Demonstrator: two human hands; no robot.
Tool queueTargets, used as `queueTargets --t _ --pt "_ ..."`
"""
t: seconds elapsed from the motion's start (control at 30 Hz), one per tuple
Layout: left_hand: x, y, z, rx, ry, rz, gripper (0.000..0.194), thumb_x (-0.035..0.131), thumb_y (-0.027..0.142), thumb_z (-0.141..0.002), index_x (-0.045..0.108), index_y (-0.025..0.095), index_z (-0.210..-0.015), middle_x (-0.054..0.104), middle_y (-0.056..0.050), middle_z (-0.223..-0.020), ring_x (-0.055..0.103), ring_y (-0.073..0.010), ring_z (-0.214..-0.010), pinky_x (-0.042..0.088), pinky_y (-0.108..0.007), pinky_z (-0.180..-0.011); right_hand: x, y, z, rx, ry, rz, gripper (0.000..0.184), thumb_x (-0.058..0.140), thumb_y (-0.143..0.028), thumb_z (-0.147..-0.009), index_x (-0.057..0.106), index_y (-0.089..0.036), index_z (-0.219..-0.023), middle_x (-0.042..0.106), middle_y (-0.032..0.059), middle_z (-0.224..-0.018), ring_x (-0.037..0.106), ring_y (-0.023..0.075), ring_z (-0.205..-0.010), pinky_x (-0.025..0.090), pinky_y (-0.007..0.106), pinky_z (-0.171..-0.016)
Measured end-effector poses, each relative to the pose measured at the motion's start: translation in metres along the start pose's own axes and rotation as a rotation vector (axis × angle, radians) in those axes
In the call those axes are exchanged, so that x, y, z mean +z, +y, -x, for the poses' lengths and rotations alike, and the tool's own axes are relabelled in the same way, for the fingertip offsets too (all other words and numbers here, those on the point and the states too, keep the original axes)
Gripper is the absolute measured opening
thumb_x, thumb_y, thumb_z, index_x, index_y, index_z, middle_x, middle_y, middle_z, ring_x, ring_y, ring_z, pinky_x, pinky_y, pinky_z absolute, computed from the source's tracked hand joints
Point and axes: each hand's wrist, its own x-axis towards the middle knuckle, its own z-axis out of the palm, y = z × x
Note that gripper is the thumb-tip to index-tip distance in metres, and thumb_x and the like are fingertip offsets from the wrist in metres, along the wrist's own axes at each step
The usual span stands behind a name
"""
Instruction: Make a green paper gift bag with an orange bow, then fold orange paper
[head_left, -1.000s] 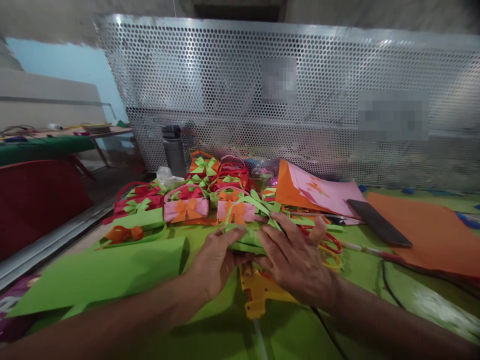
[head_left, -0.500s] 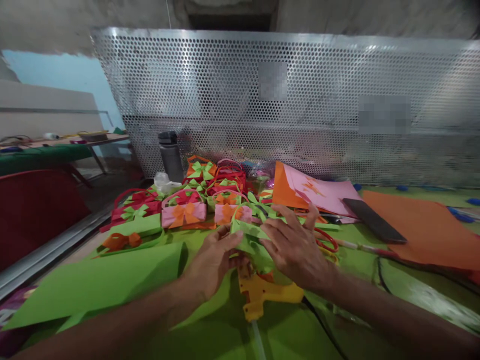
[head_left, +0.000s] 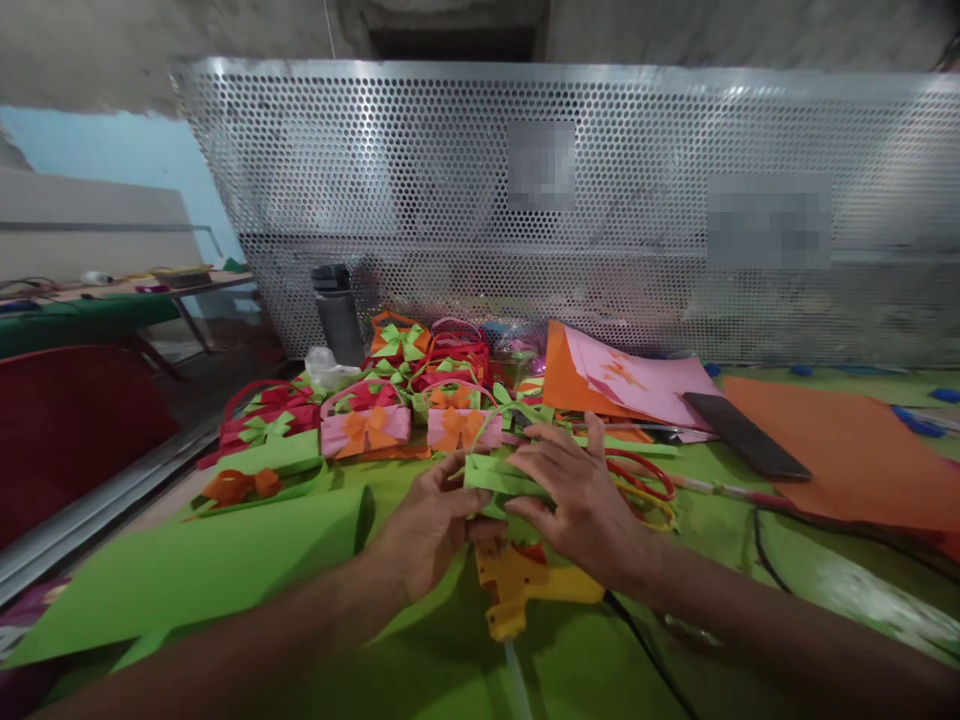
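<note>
Between my hands is a small light-green bag (head_left: pixel 501 474) of foam or paper sheet, with a thin loop handle on top. My left hand (head_left: pixel 429 528) is closed on its left end, thumb in front. My right hand (head_left: pixel 574 492) grips its right side, its fingers bent over the top. Just below lies a yellow glue gun (head_left: pixel 525 588) with a clear glue stick poking out toward me; its tip is hidden near my left fingers. Beyond my hands sit a pink bag with an orange bow (head_left: pixel 459 428) and another pink bag (head_left: pixel 366 430).
At left lie a green bag with an orange bow (head_left: pixel 241 484) and a green sheet (head_left: pixel 210 560). A dark bottle (head_left: pixel 337 318) stands behind several finished bags. To the right are scissors (head_left: pixel 649 480), a phone (head_left: pixel 742 435) and orange sheets (head_left: pixel 862 445). A perforated metal panel (head_left: pixel 450 170) rises behind.
My hands have turned the green bag so its front strip shows more. The right fingers have shifted along its top and the right hand sits slightly higher. The view has moved slightly.
</note>
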Motion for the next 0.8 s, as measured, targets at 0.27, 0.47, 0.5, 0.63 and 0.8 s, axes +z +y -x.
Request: queueTargets --t 0.27,0.47,0.5,0.63,0.8 --pt "0.002 0.0 0.003 -0.03 -0.063 -0.021 0.051 0.084 0.014 -0.055 0.059 0.017 -0.099 0.064 -0.003 -0.087 0.064 -0.0185 -0.072 0.056 -0.031 -0.061 -0.002 -0.005 0.002 -0.027 0.038 -0.013 0.025 0.068 -0.015 -0.075 0.058 -0.02 -0.097 0.069 0.002 -0.097 0.053 0.0251 -0.112 -0.009 0.052 -0.106" --pt "0.006 0.0 0.005 -0.014 0.029 -0.048 0.038 0.082 0.02 -0.06 0.059 0.02 -0.091 0.063 0.0 -0.077 0.062 -0.0164 -0.064 0.055 -0.029 -0.053 -0.002 -0.011 0.003 -0.057 0.007 -0.015 0.023 0.064 -0.015 -0.078 0.058 -0.018 -0.1 0.068 0.0039 -0.1 0.05 0.0258 -0.116 -0.012 0.053 -0.106" --pt "0.006 0.0 0.006 -0.014 0.037 -0.053 0.037 0.081 0.02 -0.06 0.06 0.019 -0.09 0.063 0.0 -0.076 0.062 -0.0165 -0.062 0.054 -0.029 -0.052 -0.001 -0.011 0.003 -0.066 -0.015 -0.01 0.022 0.063 -0.015 -0.079 0.057 -0.018 -0.101 0.067 0.0042 -0.101 0.049 0.026 -0.117 -0.013 0.054 -0.105" --pt "0.004 0.004 0.003 -0.001 0.097 -0.038 0.029 0.078 0.015 -0.062 0.061 0.017 -0.085 0.064 -0.001 -0.075 0.062 -0.0172 -0.065 0.057 -0.03 -0.052 -0.005 -0.009 0.003 -0.112 0.001 -0.028 0.024 0.063 -0.022 -0.082 0.057 -0.019 -0.105 0.067 0.0041 -0.104 0.048 0.0262 -0.118 -0.013 0.053 -0.106" --pt "-0.006 0.019 -0.01 0.014 0.112 0.005 0.018 0.068 0.009 -0.07 0.061 0.015 -0.086 0.067 -0.005 -0.083 0.065 -0.0195 -0.07 0.06 -0.035 -0.055 -0.026 0.004 -0.012 -0.052 0.302 -0.156 0.016 0.056 -0.024 -0.087 0.058 -0.02 -0.102 0.065 0.0067 -0.107 0.051 0.0233 -0.112 0.019 0.049 -0.105"
